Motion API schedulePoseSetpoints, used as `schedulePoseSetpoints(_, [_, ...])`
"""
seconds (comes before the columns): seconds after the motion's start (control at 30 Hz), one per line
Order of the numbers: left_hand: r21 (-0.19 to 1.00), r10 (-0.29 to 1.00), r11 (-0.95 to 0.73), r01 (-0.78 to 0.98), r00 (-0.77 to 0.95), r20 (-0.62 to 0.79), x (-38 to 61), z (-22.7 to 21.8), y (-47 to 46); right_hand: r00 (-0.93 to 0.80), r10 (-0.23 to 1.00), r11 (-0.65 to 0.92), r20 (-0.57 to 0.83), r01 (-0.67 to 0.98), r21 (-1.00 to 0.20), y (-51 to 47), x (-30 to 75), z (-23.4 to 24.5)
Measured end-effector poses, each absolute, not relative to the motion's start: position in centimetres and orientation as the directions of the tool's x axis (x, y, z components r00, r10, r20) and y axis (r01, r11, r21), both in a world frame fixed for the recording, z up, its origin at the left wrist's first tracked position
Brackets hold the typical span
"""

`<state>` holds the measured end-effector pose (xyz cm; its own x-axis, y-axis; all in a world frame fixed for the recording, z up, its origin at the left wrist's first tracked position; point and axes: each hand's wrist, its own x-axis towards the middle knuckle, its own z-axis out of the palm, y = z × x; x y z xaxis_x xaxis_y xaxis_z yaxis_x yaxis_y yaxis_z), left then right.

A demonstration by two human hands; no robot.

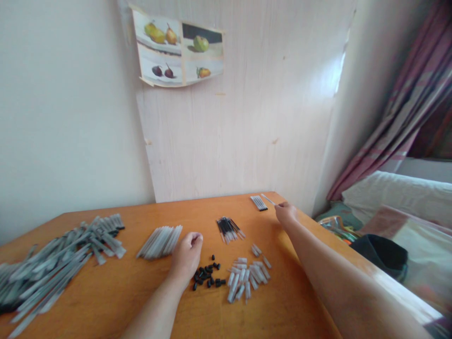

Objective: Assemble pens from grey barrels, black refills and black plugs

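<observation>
At the far right corner of the table my right hand (286, 213) pinches one end of a thin white pen (268, 199), tilted up to the left. Beside it lies a neat row of similar white pens with black ends (259, 203). My left hand (188, 253) is closed above the table, its fingers curled; what they hold, if anything, is hidden. Just left of it lie translucent pen barrels (159, 242). Small black plugs (206, 274) are scattered near its wrist. Dark pen refills (229, 229) lie between the hands, with clear caps (249, 278) nearer me.
A large heap of grey-white pens in wrappers (70, 252) covers the table's left side. The orange wooden table (197, 214) meets a wall with a fruit picture sheet (180, 49). Beyond its right edge are a dark bag (379, 256), bedding and a pink curtain (384, 117).
</observation>
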<state>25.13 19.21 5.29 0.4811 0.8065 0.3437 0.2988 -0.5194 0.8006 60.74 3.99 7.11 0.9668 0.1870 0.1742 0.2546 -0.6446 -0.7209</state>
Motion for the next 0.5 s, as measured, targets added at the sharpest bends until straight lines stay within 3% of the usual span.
schedulePoseSetpoints(0.5, [0.826,0.829,-0.470,0.310,0.477,0.292,25.1,5.2,19.1,0.968,0.205,-0.741,0.143,0.249,-0.623,6.5,64.3,6.1])
